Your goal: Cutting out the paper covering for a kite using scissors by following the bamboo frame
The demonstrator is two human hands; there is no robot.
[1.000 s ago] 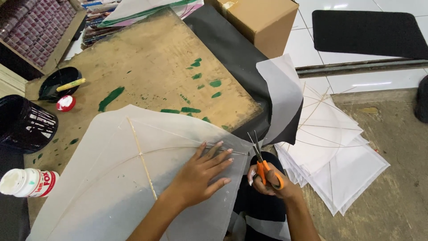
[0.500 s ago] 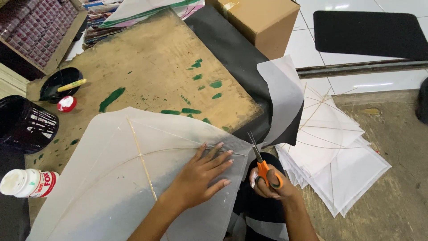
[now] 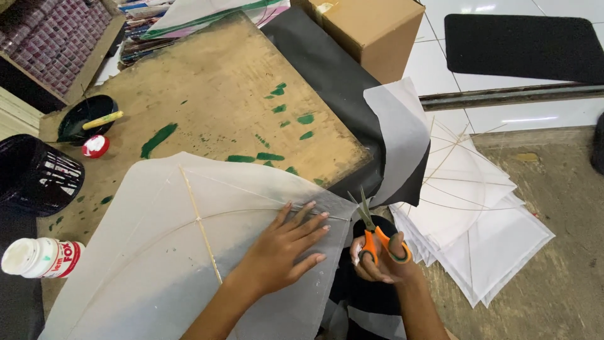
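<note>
A white paper kite (image 3: 157, 252) with thin bamboo sticks lies on a paint-stained wooden board (image 3: 207, 94). My left hand (image 3: 286, 249) presses flat on the kite near its right corner, fingers spread. My right hand (image 3: 380, 258) grips orange-handled scissors (image 3: 374, 230), blades slightly parted and pointing up at the kite's right tip, where a stick end pokes out. A loose grey paper flap (image 3: 402, 138) hangs just beyond the scissors.
A stack of finished white kites (image 3: 472, 220) lies on the floor at right. A glue bottle (image 3: 41, 258), black basket (image 3: 34, 176), black bowl with a yellow brush (image 3: 85, 116) and cardboard box (image 3: 371, 31) surround the board. Black sheet (image 3: 321, 69) drapes the board's edge.
The scissors have shifted slightly down and right along the kite's corner; my left hand stays pressed on the paper.
</note>
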